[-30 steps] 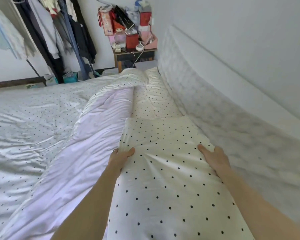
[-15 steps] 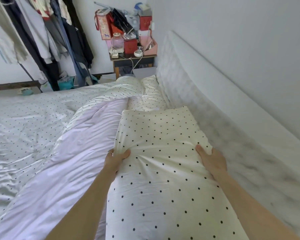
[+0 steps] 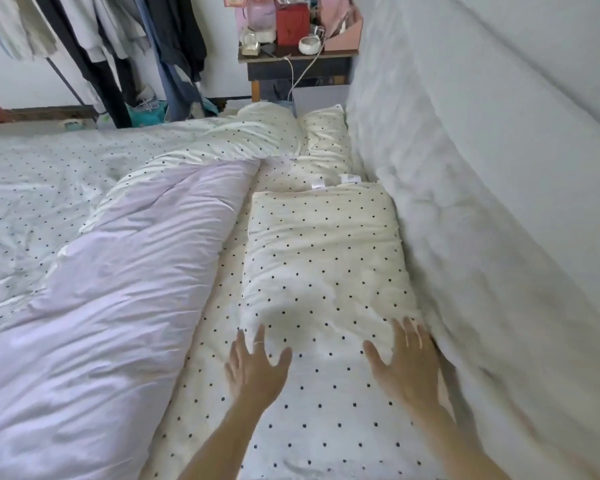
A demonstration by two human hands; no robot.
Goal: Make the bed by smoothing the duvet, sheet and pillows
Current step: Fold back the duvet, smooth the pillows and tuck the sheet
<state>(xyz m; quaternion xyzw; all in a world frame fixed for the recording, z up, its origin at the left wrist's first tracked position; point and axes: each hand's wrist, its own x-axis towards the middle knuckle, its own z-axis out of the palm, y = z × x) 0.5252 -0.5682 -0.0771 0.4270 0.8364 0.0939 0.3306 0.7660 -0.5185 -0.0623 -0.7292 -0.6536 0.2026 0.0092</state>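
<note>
Near pillow (image 3: 323, 258): cream, black dots, lying flat on the dotted sheet (image 3: 222, 299), its right edge against the padded headboard (image 3: 465, 237).
Far pillow (image 3: 326, 140): same fabric, beyond the first, by the headboard.
Duvet (image 3: 118, 289): left of the pillows, top edge folded back, pale lilac underside up.
Left hand (image 3: 257, 367): open, fingers spread, holding nothing, at the near pillow's near edge.
Right hand (image 3: 407, 362): open, fingers spread, holding nothing, beside the headboard.
Surface (image 3: 291, 60): cluttered, beyond the bed.

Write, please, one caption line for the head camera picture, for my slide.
Both open hands, left and right, hover at the near end of a dotted pillow lying beside the headboard.
</note>
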